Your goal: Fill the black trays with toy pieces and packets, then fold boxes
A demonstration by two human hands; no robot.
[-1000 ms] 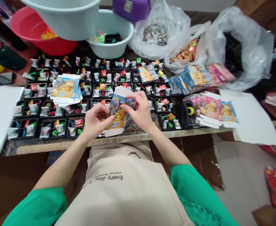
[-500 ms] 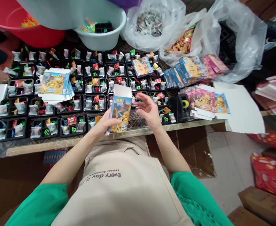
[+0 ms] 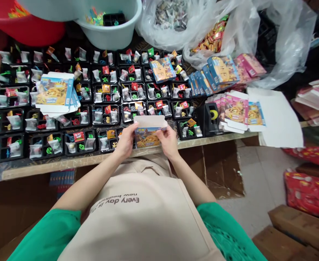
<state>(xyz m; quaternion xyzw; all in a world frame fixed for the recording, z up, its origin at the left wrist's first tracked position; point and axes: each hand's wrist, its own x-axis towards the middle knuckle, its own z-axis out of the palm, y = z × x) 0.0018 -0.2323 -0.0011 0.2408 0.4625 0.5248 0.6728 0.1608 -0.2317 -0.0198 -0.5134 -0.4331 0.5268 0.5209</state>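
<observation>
I hold a small printed carton (image 3: 147, 136), blue and yellow with a white flap standing open at its top, just above the table's near edge. My left hand (image 3: 126, 142) grips its left side and my right hand (image 3: 168, 142) grips its right side. Right behind the carton lie rows of black trays (image 3: 79, 141), each with small plastic bags and coloured toy parts in its compartments. One finished blue box (image 3: 162, 69) lies on the trays farther back.
A stack of flat blue cartons (image 3: 54, 93) rests on the trays at left. Folded blue and pink boxes (image 3: 221, 72) and flat pink cartons (image 3: 237, 112) lie at right beside a tape dispenser (image 3: 212, 117). Basins (image 3: 107, 30) and plastic bags (image 3: 175, 21) stand at the back.
The carton went from upright in my left hand alone to low at the table edge, held by both hands. My right hand came back onto it. The camera tilted down.
</observation>
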